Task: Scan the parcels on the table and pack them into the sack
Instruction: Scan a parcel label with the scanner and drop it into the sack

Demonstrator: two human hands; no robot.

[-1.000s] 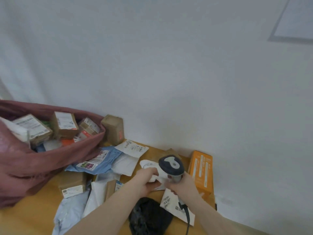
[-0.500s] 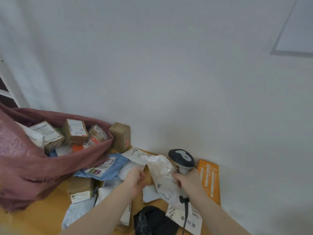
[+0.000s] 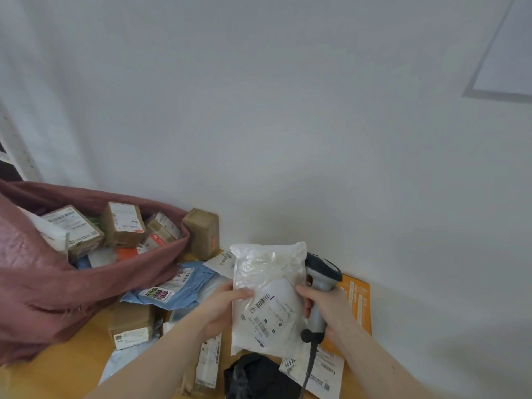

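- White plastic parcel [image 3: 267, 298] stands upright in the air, barcode label facing the person.
- Left hand [image 3: 221, 309] pinches its left edge.
- Right hand [image 3: 325, 309] grips the scanner [image 3: 321, 286], behind the parcel's right edge.

Both forearms reach forward. The left hand [image 3: 223, 305] pinches with thumb on top; the right hand [image 3: 326, 308] has its grip curled closed, thumb pointing toward the left.

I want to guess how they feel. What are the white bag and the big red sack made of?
The white bag looks like thin glossy plastic film: it shines and crinkles. The sack looks like coarse woven fabric or woven plastic, matte pinkish red with a frayed edge; which one is hard to tell.
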